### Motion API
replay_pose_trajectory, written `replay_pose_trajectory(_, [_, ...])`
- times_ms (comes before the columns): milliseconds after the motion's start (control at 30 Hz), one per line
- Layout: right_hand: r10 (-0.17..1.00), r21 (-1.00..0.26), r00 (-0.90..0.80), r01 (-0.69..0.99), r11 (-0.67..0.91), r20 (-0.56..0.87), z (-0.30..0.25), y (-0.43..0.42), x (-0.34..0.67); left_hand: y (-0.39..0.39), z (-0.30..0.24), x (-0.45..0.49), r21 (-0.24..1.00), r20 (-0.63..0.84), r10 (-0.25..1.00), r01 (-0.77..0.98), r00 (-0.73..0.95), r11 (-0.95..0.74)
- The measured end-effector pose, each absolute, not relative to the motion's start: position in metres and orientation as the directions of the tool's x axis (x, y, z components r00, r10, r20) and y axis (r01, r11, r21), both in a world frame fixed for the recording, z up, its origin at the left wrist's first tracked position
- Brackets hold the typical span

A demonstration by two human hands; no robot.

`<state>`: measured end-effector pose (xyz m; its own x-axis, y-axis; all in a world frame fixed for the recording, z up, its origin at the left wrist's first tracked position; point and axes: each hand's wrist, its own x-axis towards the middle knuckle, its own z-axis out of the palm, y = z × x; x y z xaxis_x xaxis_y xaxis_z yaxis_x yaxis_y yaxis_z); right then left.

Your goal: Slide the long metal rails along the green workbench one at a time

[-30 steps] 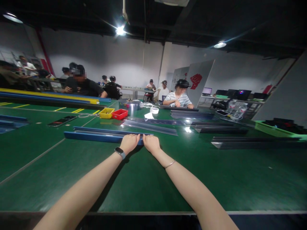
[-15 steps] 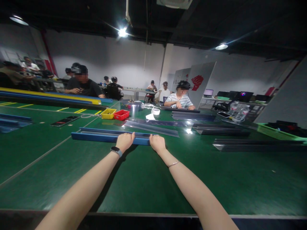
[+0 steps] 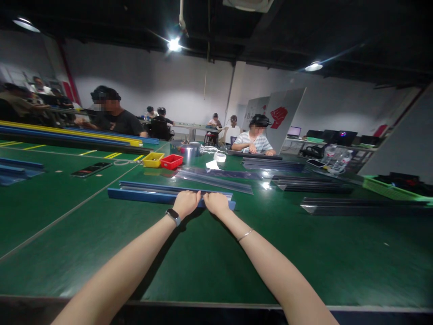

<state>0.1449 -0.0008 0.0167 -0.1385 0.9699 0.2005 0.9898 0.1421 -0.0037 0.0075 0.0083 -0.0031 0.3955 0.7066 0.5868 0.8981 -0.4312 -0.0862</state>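
Note:
A long blue strip lies across the green table, with a thinner grey-blue strip just behind it. Both my arms reach out to it. My left hand, with a watch at the wrist, is closed over the strip's near edge. Close beside it, my right hand, with a thin bracelet on the wrist, is also closed over the strip. A short end of the strip sticks out to the right of my right hand.
Clear plastic strips lie further back, dark strips at the right. A yellow tray and a red tray stand behind, a phone at left, a green tray far right. Other people sit at the far side.
The blue strip has slid to the right under my hands. My hands parted half a second ago and have come back close together.

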Motion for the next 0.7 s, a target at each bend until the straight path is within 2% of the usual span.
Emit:
replay_pose_trajectory(200, [0.998, -0.065, -0.067, 0.996, 0.066, -0.016, 0.023, 0.016, 0.177, 0.007, -0.001, 0.004, -0.039, 0.584, 0.732, 0.913, 0.35, -0.406])
replay_pose_trajectory(367, [0.98, -0.118, -0.099, 0.99, 0.079, -0.171, 0.027, 0.036, 0.203, 0.013, 0.002, -0.014, 0.01, 0.572, 0.782, 0.951, 0.248, -0.308])
replay_pose_trajectory(533, [0.965, -0.145, -0.124, 0.985, 0.092, -0.232, 0.028, 0.05, 0.227, 0.014, 0.002, -0.015, -0.003, 0.565, 0.783, 0.95, 0.259, -0.312])
replay_pose_trajectory(700, [0.951, -0.121, -0.137, 0.987, 0.107, -0.276, 0.025, 0.055, 0.239, 0.011, 0.0, -0.009, -0.011, 0.558, 0.782, 0.945, 0.277, -0.327])
